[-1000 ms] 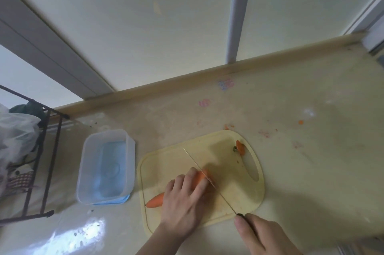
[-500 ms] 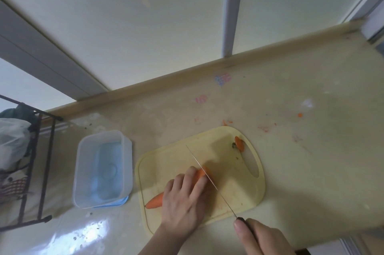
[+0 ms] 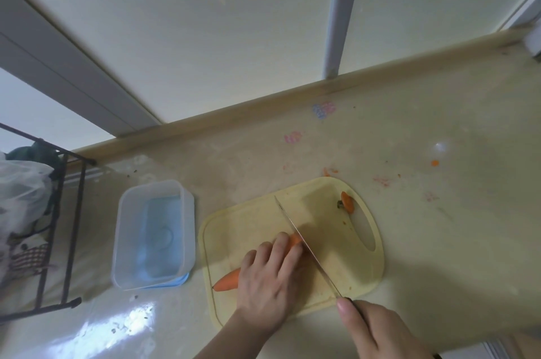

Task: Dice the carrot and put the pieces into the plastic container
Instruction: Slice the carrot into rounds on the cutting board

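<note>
Pressing down on the carrot, the left hand lies over its middle, fingers loosely curved along it, tips beside the knife blade. Right hand at 5 o'clock, fingers wrapped round the knife handle. Blade meets the carrot's thick end on the yellow cutting board. Cut-off carrot top at the board's 2 o'clock. Plastic container at 9 o'clock, on a blue lid. No readable writing.
</note>
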`<control>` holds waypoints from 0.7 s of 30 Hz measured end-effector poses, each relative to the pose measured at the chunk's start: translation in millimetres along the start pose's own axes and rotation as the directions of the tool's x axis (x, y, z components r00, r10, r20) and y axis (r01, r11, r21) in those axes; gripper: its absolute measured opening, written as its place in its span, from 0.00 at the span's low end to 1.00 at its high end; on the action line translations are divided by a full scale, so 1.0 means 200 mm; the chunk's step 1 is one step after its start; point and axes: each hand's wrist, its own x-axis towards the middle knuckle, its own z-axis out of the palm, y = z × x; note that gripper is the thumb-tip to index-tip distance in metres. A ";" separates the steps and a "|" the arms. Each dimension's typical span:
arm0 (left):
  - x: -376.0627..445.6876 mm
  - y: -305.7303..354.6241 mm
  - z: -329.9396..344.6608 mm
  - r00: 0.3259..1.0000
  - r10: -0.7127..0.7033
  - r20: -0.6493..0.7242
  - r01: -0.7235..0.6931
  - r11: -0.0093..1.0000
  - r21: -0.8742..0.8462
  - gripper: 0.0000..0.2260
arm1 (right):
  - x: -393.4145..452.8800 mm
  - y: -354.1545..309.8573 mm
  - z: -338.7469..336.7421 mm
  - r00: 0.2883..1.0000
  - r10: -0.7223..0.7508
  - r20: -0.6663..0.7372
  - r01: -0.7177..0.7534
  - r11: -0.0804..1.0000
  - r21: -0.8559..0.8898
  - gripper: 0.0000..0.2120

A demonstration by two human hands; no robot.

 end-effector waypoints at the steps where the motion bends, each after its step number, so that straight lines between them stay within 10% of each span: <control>1: 0.00 -0.01 0.00 1.000 0.006 0.001 -0.006 1.000 0.007 0.24 | 0.03 -0.02 -0.01 1.000 -0.013 0.021 0.013 1.000 0.000 0.24; 12: 0.02 -0.02 -0.01 0.998 0.044 -0.046 -0.044 0.999 -0.005 0.15 | 0.01 0.07 -0.01 0.962 0.145 0.231 -0.110 0.981 -0.158 0.21; 21: 0.02 -0.02 -0.01 0.998 0.036 -0.058 -0.038 0.999 -0.031 0.15 | 0.15 0.01 0.08 0.980 -0.185 0.076 0.182 0.982 0.044 0.26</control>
